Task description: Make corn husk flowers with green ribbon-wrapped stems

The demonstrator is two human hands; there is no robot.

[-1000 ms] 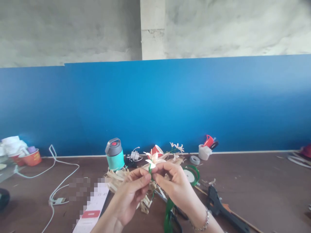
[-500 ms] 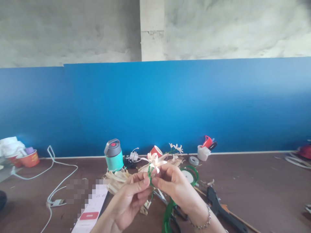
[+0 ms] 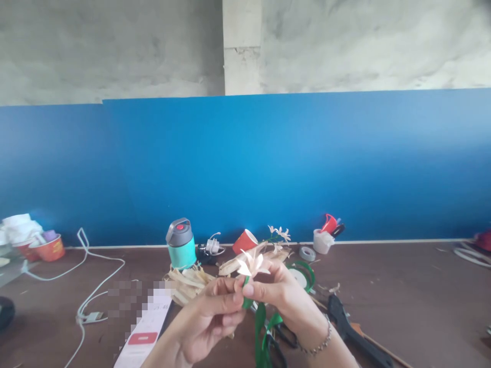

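A pale flower (image 3: 253, 264) with pointed petals stands upright between my hands, its short stem wrapped in green. My left hand (image 3: 213, 312) pinches the green stem from the left. My right hand (image 3: 282, 296), with a bracelet at the wrist, pinches just under the petals, thumb and fingers closed. Green ribbon (image 3: 261, 332) hangs or lies below the hands, beside black-handled scissors (image 3: 276, 352). Behind my right hand is a roll of green tape (image 3: 307, 273), partly covered. Dried pale husk strips (image 3: 187, 283) lie behind my left hand.
A teal bottle (image 3: 182, 253), a tipped red cup (image 3: 244, 241), more small pale flowers (image 3: 280, 233) and a white cup (image 3: 322, 241) stand at the back. A black glue gun (image 3: 345, 327) is at right, a phone (image 3: 143, 332) and a white cable (image 3: 82, 306) at left.
The flower has moved slightly right and down and turned, its petals now opening upward. The fingers have shifted closer around the stem, and the green stem shows less.
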